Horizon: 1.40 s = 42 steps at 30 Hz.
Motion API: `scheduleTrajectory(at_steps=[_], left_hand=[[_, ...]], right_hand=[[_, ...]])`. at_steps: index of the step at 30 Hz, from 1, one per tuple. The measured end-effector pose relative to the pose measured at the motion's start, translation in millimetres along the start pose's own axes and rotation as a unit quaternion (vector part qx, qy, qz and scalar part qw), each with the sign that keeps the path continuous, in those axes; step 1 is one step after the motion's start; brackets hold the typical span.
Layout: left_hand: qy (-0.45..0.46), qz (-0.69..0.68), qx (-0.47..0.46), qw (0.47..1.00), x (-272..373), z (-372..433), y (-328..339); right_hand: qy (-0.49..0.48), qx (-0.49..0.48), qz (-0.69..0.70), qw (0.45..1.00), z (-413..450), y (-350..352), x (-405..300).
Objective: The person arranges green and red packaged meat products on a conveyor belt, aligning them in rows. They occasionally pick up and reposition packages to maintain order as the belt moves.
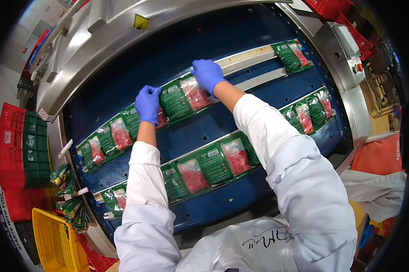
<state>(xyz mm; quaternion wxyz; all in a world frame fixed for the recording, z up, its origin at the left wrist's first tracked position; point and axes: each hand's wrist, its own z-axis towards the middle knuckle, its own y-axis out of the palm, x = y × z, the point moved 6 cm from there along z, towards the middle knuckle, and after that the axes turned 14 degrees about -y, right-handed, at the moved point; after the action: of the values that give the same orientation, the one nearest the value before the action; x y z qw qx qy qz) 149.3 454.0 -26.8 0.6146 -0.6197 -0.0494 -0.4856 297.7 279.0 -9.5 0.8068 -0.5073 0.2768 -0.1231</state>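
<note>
My left hand (pixel 147 104), in a blue-violet glove, pinches the upper left corner of a green plastic pouch (pixel 175 102) with a clear window onto red contents. My right hand (pixel 208 76), gloved alike, grips the same pouch near its upper right corner. The pouch lies along the far sealing bar (pixel 247 57) of a packing machine with a blue bed (pixel 187 136). Left of it, more filled pouches (pixel 117 134) sit in a row, partly behind my left hand. One pouch (pixel 289 57) rests at the bar's right end. My right arm partly hides the near row of pouches (pixel 214 163).
A steel lid (pixel 170 25) with a warning sign arches over the far side. Loose pouches (pixel 68 204) lie on the left edge, above a yellow crate (pixel 55 241). Red crates (pixel 10 146) stand farther left. A control box (pixel 344 57) with a red button is at right.
</note>
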Motion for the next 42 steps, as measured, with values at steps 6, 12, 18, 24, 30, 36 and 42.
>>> scheduleTrajectory(at_steps=[6,12,18,24,30,36,42], left_hand=[[-0.12,0.036,-0.111,0.986,-14.6,5.7,5.8],[-0.047,-0.031,-0.017,0.998,0.0,-8.4,-8.0],[0.073,0.111,0.176,0.975,48.6,-39.8,-71.4],[-0.154,0.043,0.307,0.938,-120.6,-130.2,-289.3],[-0.329,0.454,0.409,0.719,-263.5,-192.9,-444.3],[-0.356,0.488,0.259,0.754,-336.3,-157.4,-474.6],[-0.147,0.401,0.197,0.882,-243.0,-147.4,-493.3]], right_hand=[[0.038,-0.007,-0.038,0.999,10.5,4.0,-21.9],[-0.126,-0.036,-0.178,0.975,-16.0,57.1,-76.7],[-0.008,-0.167,0.167,0.972,16.4,55.7,-37.1],[-0.098,0.128,0.057,0.985,-60.1,-45.1,-28.5],[-0.01,0.103,0.06,0.993,-153.2,-79.4,-54.7],[0.052,0.14,0.083,0.985,-190.8,-117.6,-85.5],[-0.055,0.238,0.183,0.952,-191.6,-175.2,-126.3]])
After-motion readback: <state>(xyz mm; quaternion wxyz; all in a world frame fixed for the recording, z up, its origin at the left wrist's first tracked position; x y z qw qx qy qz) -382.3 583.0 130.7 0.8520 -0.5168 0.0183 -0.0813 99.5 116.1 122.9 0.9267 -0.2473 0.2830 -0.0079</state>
